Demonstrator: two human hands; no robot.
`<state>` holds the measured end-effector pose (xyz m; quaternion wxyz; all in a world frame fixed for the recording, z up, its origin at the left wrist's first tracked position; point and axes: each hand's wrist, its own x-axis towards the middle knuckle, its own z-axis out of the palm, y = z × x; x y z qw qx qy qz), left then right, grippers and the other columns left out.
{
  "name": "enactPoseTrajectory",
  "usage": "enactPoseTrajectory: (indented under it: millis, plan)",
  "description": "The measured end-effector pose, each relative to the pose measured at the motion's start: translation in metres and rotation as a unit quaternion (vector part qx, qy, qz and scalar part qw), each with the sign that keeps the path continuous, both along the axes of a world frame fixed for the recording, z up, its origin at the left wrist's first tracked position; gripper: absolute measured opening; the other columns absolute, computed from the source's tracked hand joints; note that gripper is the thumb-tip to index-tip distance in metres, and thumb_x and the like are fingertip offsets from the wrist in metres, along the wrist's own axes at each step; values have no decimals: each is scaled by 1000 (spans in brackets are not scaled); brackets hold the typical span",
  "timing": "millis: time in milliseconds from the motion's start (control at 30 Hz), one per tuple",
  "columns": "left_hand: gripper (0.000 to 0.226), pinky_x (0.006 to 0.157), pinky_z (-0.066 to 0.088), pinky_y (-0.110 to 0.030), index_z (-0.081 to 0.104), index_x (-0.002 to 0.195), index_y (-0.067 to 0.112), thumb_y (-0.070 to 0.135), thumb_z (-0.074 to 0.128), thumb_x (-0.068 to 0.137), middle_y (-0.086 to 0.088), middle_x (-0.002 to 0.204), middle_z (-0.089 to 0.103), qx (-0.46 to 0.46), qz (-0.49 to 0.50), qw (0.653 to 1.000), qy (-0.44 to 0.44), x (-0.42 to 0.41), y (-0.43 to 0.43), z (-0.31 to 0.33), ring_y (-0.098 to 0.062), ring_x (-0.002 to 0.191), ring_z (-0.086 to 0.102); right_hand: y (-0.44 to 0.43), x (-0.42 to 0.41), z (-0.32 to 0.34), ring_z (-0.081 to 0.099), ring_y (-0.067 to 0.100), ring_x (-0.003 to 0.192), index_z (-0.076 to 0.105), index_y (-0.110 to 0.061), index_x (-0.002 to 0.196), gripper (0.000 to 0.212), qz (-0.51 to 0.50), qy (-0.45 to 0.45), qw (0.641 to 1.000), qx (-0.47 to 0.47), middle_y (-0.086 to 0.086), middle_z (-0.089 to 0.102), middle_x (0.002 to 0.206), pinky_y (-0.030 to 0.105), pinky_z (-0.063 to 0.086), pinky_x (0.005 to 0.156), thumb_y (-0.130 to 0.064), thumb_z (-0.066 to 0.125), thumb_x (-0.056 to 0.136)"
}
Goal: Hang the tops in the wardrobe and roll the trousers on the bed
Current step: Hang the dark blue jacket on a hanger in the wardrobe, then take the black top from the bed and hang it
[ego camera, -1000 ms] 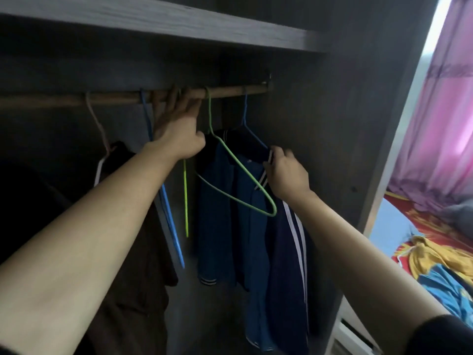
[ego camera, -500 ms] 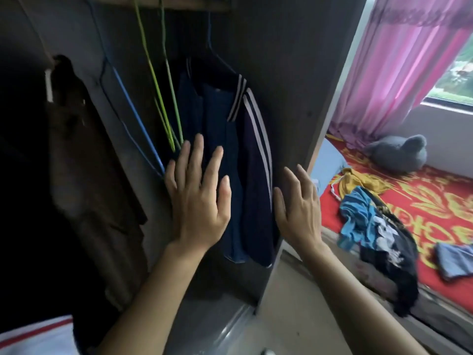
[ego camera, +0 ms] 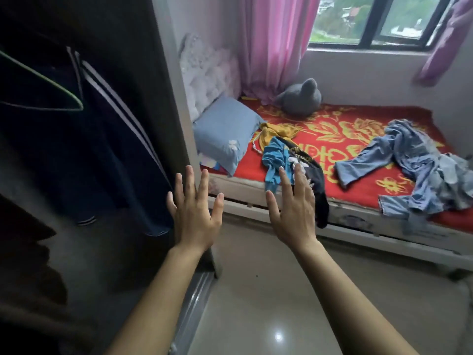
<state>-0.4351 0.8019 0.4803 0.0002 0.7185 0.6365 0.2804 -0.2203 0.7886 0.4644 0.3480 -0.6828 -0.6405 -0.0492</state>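
A dark wardrobe (ego camera: 143,73) fills the left, open, with a navy striped top (ego camera: 107,139) hanging inside beside a green hanger (ego camera: 64,93). To the right, a bed (ego camera: 358,139) with a red floral cover sits under a window (ego camera: 384,19) with pink curtains (ego camera: 271,42). On the bed lie crumpled blue trousers (ego camera: 419,170), a blue pillow (ego camera: 225,129), a grey plush (ego camera: 302,96), and a blue and black top (ego camera: 289,160) draped over the edge, touching a yellow top (ego camera: 276,131). Both hands hover over the floor, empty, fingers spread: the left hand (ego camera: 195,219) by the wardrobe's edge, the right hand (ego camera: 294,208) before the bed.
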Motion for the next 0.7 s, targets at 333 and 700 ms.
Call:
enactPoseTrajectory:
  millis: [333, 700]
  plan:
    - [67, 117, 2, -58, 17, 156, 33, 57, 30, 94, -1, 165, -7, -47, -122, 991, 44, 206, 1, -36, -23, 151, -9, -70, 212, -28, 11, 33, 151, 28, -21, 156, 67, -116, -4, 992, -56, 14, 8, 165, 51, 17, 120, -47, 51, 98]
    - [70, 117, 7, -58, 19, 156, 31, 57, 30, 92, -5, 165, -2, -73, -91, 991, 69, 241, 116, -63, -26, 151, -2, 70, 244, -58, 5, 29, 152, 24, -24, 157, 71, -72, 17, 992, -101, 10, 4, 166, 49, 11, 122, -50, 51, 96]
